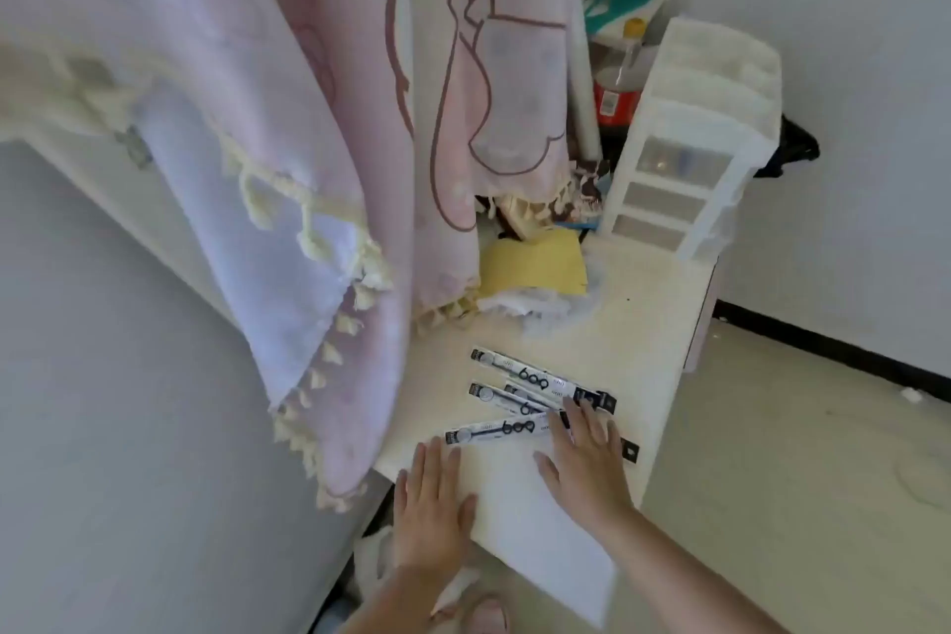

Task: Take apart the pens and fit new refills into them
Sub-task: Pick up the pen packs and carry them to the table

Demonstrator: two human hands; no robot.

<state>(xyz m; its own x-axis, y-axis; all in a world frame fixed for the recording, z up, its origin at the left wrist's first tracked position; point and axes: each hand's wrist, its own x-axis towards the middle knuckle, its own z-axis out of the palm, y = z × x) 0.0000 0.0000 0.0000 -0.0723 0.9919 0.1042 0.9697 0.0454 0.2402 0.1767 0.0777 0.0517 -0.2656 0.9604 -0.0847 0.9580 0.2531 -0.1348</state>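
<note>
On the small pale desk: a white sheet of paper lies at the near edge of the desk, and several packaged refills lie just beyond it.
Left hand: the left hand rests flat on the paper's left edge, fingers straight and released, grasping nothing.
Right hand: the right hand lies flat with straight, spread fingers, fingertips on the nearer refill packs, grasping nothing.
Task's things: only the refill packs show, fanned near the desk's front; no loose pen is visible, so nothing appears taken apart yet.
Risk, paper: the sheet overhangs the near edge; I judge a sideways push could slide it and the packs off onto the floor.
Risk, packs: the wrappers look glossy and slick, so a flat palm may scatter them, not gather them.
Risk, cloth: the fringed pink cloth hangs close to the desk's left side and might snag or hide a small part.
Materials: packs are long, thin, flat strips, black and white print; paper is matte and limp; desk is smooth and hard.
Clutter: a translucent plastic drawer unit and a yellow sheet crowd the far end.
</note>
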